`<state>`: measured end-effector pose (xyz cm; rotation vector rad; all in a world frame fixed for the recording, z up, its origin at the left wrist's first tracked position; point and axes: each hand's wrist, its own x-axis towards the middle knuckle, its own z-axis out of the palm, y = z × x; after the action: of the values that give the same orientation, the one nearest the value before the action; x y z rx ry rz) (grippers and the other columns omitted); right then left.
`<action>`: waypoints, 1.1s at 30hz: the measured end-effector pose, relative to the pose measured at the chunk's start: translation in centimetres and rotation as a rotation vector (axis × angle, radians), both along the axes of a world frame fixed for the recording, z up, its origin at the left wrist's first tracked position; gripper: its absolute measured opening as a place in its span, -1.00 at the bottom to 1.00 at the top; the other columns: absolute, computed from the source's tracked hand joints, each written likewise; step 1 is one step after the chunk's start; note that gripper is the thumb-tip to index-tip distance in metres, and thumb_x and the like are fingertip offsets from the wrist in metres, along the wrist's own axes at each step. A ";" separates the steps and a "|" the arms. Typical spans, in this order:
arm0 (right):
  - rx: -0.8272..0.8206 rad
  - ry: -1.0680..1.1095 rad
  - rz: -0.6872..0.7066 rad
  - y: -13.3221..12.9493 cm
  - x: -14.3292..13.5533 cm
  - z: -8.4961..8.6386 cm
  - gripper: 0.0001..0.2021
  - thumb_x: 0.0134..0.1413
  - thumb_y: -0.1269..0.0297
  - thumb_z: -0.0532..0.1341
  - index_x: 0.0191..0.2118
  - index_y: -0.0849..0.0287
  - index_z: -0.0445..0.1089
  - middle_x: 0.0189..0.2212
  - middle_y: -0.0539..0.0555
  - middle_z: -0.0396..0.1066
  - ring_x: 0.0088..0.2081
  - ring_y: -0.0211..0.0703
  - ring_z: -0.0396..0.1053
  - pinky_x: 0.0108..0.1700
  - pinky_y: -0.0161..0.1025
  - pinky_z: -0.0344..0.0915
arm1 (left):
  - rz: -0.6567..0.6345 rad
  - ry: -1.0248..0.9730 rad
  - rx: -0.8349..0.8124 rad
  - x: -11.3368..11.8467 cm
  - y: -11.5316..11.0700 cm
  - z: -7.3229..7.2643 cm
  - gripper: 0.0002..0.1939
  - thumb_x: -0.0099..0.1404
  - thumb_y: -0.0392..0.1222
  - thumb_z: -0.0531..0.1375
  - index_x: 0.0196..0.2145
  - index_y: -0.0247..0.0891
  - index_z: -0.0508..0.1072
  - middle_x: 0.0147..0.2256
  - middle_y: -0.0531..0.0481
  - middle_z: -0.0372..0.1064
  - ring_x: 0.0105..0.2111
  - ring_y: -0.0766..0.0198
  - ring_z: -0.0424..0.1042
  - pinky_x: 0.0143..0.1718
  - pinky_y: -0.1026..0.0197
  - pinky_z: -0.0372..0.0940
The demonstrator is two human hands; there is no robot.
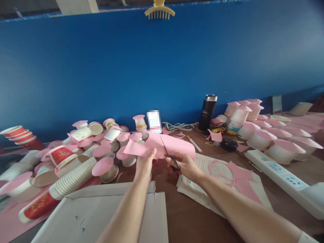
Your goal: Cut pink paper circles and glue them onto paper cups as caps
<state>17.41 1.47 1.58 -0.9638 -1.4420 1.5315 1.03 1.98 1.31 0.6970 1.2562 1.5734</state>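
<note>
Curled pink paper is held up over the brown table in the middle of the head view. My left hand grips its lower edge, thumb on top. Dark-handled scissors are in my right hand, their blades slanting up and left across the paper. My right fingers are closed round the handles. Pink paper offcuts with a rounded gap lie on printed sheets beside my right forearm.
Paper cups topped with pink paper crowd the left; similar cups stand at the right. A black flask, power strip and white cable are on the table. A white box sits at the front left.
</note>
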 end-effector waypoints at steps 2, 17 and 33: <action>0.004 0.030 -0.001 0.1 0.0 0.0 -0.51 -0.07 0.03 0.35 -0.07 0.26 0.46 -0.54 -0.02 0.37 -0.55 -0.31 0.31 -0.60 -0.40 0.13 | -0.028 0.011 0.017 -0.1 0.0 -0.2 -0.59 -0.06 0.01 0.40 -0.35 -0.38 0.53 -0.47 -0.10 0.48 -0.50 0.20 0.44 -0.49 0.19 0.34; 0.086 0.030 -0.041 0.3 -0.1 -0.5 -0.54 -0.10 0.03 0.36 -0.12 0.25 0.50 -0.56 -0.05 0.32 -0.54 -0.30 0.23 -0.50 -0.32 0.19 | -0.028 0.091 0.092 -0.3 0.5 -1.1 -0.52 -0.03 0.04 0.38 -0.22 -0.36 0.55 -0.29 -0.14 0.53 -0.31 0.11 0.47 -0.23 0.10 0.34; 0.105 0.026 -0.039 0.1 0.0 -0.1 -0.56 -0.08 0.07 0.36 -0.13 0.29 0.50 -0.58 -0.04 0.29 -0.53 -0.32 0.18 -0.51 -0.34 0.12 | -0.033 0.069 0.121 -0.4 0.4 -0.6 -0.51 -0.04 0.00 0.40 -0.21 -0.38 0.53 -0.21 -0.19 0.51 -0.22 0.07 0.47 -0.16 0.07 0.35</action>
<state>17.38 1.59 1.50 -0.9010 -1.4621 1.4201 0.61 2.35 0.67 0.8509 1.2002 1.6207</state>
